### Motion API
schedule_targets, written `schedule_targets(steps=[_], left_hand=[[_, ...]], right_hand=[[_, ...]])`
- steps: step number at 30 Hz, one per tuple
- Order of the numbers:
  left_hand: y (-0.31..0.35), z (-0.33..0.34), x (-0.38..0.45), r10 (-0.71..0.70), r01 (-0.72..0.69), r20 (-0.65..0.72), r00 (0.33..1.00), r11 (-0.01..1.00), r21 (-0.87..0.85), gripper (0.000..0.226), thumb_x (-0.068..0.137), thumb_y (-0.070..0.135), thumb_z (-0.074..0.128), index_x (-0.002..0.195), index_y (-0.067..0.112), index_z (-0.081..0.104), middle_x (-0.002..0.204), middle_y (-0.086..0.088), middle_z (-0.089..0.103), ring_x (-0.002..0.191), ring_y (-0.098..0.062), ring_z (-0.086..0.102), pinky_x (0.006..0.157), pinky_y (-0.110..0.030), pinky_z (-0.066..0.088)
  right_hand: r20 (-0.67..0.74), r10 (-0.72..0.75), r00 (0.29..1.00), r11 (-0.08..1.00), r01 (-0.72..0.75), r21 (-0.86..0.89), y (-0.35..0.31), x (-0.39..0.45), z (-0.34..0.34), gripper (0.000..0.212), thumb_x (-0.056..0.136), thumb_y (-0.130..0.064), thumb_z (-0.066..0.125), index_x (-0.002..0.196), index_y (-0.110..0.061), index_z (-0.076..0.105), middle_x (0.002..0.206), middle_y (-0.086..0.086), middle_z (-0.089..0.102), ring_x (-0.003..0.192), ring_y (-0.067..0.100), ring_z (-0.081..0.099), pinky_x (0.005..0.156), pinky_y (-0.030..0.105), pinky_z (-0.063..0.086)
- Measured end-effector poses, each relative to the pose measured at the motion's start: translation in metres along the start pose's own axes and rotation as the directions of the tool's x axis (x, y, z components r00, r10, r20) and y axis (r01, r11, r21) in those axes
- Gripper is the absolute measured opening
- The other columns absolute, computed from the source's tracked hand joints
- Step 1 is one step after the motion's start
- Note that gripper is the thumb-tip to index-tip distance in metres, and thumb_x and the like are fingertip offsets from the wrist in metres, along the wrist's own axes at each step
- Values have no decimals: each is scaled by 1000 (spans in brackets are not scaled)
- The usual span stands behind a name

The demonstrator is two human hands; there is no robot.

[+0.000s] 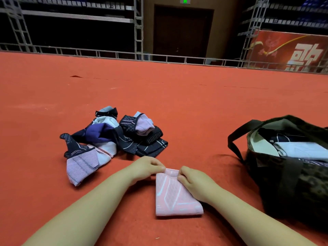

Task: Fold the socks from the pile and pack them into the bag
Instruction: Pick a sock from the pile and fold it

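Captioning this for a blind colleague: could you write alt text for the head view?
Both hands, left hand and right hand, pinch the far edge of a folded pink sock on red carpet. A sock pile lies beyond; a dark open bag stands right.

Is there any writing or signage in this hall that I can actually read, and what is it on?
Red banner, far right: one large white Chinese character, cut off by the frame edge; it looks like "歌", but I cannot be sure.
Green lit sign above the dark door: a symbol or letters, too small to read.
Socks and bag: patterns only, no readable words.
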State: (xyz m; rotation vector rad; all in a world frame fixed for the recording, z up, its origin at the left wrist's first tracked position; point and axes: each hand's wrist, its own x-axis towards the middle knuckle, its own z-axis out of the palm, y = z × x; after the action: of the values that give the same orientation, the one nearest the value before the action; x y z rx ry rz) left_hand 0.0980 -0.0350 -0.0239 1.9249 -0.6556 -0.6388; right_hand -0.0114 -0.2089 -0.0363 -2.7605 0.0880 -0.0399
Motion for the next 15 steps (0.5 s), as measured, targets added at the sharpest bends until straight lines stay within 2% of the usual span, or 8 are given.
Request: schedule_targets(steps=[2, 5, 8, 11, 13, 15], left_hand=[[1, -3, 9, 21, -23, 50, 999, 999, 49, 17, 86, 11, 64, 70, 17, 63, 55, 6, 55, 43, -1, 43, 48, -15, 36], [-3, -7, 17, 114, -116, 107, 988, 993, 11, 18, 87, 16, 62, 71, 20, 57, 52, 17, 52, 48, 4, 41, 50, -11, 34], [-9, -9, 21, 190, -186, 93, 977, 981, -46, 14, 80, 28, 56, 69, 21, 53, 55, 17, 47, 53, 2, 37, 53, -14, 32], [-12, -5, 29, 231, -225, 40, 972, 967, -116, 20, 88, 18, 57, 69, 17, 52, 55, 15, 48, 53, 2, 38, 54, -15, 33], [-10, 0, 30, 230, -219, 26, 973, 952, -216, 21, 89, 11, 57, 69, 15, 50, 53, 13, 48, 49, 1, 38, 50, -14, 32], [-7, 2, 30, 217, -205, 23, 976, 947, -245, 15, 83, 15, 59, 72, 13, 50, 52, 13, 46, 46, 1, 36, 46, -13, 32]], right_hand=[[-25, -7, 1000, 1000, 6, -29, 1, -2, 7, 19, 99, -36, 36, 95, -21, 47, 98, 0, 62, 91, 25, 56, 75, 38, 41], [-72, -5, 997, 999, 1, -46, 3, -4, 14, 22, 99, -38, 34, 96, -20, 47, 99, -2, 61, 93, 23, 55, 77, 37, 42], [-86, 4, 996, 999, -7, -39, 4, -3, 16, 23, 98, -39, 33, 96, -20, 47, 100, -2, 61, 94, 24, 56, 78, 39, 43], [-94, 8, 996, 999, -11, -41, 6, -3, 17, 24, 98, -39, 32, 96, -20, 46, 100, -2, 61, 94, 26, 56, 78, 39, 43], [-98, 9, 995, 999, -13, -48, 6, -3, 18, 24, 99, -39, 31, 97, -20, 47, 102, -1, 61, 95, 26, 56, 77, 39, 43], [-104, 11, 994, 998, -17, -54, 6, -3, 19, 25, 99, -39, 31, 98, -20, 47, 103, -1, 61, 96, 26, 56, 77, 38, 43]])
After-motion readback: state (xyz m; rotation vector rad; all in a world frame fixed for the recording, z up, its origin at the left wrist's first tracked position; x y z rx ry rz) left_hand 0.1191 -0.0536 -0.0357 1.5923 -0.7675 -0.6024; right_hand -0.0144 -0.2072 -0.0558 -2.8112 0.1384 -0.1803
